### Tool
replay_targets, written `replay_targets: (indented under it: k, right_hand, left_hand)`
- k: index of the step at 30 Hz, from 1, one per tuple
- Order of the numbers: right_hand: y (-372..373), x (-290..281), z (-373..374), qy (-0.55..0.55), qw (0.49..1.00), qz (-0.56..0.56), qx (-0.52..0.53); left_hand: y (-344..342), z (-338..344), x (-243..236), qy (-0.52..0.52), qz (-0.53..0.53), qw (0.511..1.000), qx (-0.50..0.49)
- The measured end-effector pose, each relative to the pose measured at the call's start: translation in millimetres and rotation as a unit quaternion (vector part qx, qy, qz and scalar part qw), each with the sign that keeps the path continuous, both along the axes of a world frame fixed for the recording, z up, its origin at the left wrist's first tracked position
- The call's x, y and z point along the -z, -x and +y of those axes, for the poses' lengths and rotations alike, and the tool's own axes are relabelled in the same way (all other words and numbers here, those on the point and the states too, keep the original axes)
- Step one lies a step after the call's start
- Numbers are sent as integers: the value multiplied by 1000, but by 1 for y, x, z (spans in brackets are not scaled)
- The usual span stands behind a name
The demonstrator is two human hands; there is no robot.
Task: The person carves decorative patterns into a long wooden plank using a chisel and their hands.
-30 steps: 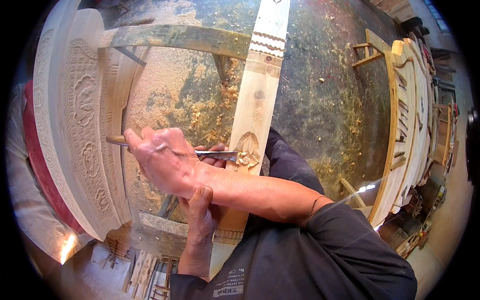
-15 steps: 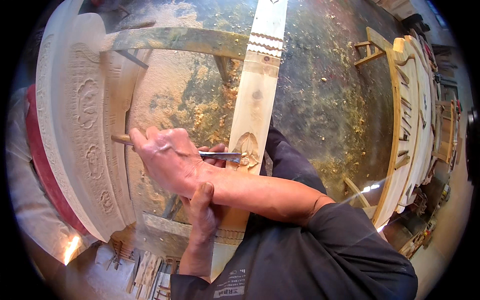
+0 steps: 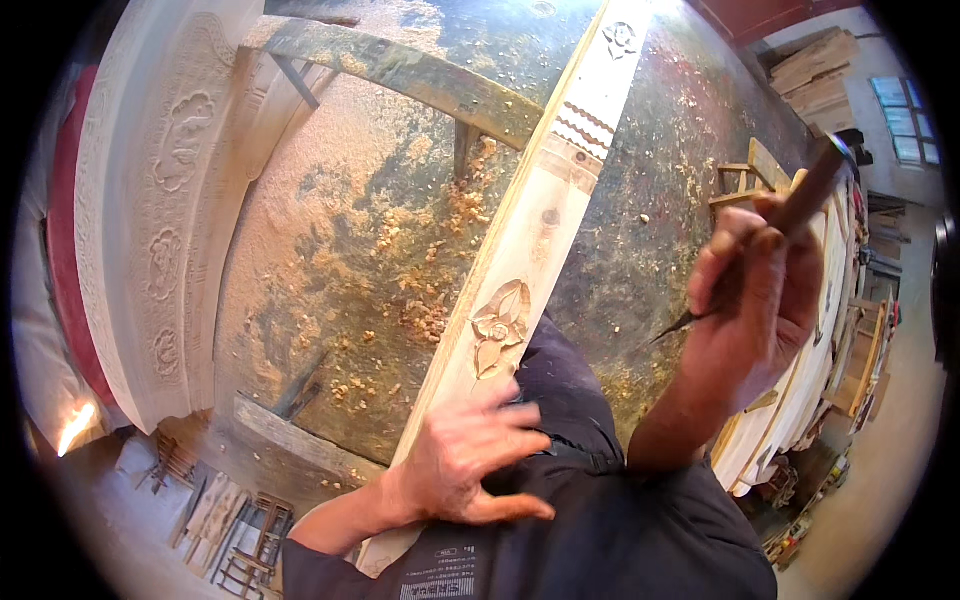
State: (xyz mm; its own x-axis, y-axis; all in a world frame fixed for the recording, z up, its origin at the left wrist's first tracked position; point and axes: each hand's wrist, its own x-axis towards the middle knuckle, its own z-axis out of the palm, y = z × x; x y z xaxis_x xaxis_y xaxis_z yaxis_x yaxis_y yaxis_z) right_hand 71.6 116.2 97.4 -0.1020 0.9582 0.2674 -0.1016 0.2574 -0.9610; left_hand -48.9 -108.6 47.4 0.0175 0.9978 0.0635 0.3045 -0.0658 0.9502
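A long pale wooden board (image 3: 545, 245) runs from the lower left up to the far middle. Cut into it are a leaf-and-flower relief (image 3: 500, 328), a band of wavy grooves (image 3: 583, 130) and, farther off, a small flower carving (image 3: 619, 40). Above the near part of the board is my left hand (image 3: 465, 455), fingers spread and slightly blurred, just below the larger relief. Away to the right, my right hand (image 3: 755, 300) is raised and closed round a carving chisel (image 3: 812, 187). The chisel's brown handle points up and right; its thin dark tip shows below the fingers.
At left stands a large carved pale panel (image 3: 165, 220). A trestle beam (image 3: 400, 72) meets the board's far part, and a nearer beam (image 3: 300, 440) lies lower left. Wood shavings (image 3: 425, 320) litter the floor. A wooden bench (image 3: 760, 425) stands at right behind my right hand.
My right hand has swung from the board's left side over to the right, taking the chisel off the carving. My left hand has let go of the right wrist and opened above the board.
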Motion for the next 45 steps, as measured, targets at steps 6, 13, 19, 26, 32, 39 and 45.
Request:
replay_targets:
  k: [6, 13, 19, 26, 32, 39, 45]
  right_hand:
    - [7, 13, -8, 34, 984, 56, -165]
    - [66, 2, -4, 151, 934, 121, -299]
    - [84, -4, -5, 95, 927, 166, -322]
    - [124, 12, -7, 181, 919, 98, -336]
    - [142, 21, -10, 236, 897, 103, -359]
    - [151, 21, -13, 256, 898, 59, -352]
    - [155, 27, -17, 238, 905, 56, -348]
  left_hand:
    - [-16, -6, 6, -80, 85, 990, -79]
    - [2, 21, -12, -16, 275, 939, -206]
    - [-10, 3, 18, -100, 48, 994, -21]
    - [15, 36, 8, 30, -54, 911, -408]
    - [17, 60, 28, 23, -113, 912, -393]
    - [16, 60, 37, 32, -120, 913, -390]
    - [15, 59, 40, 30, -109, 910, -398]
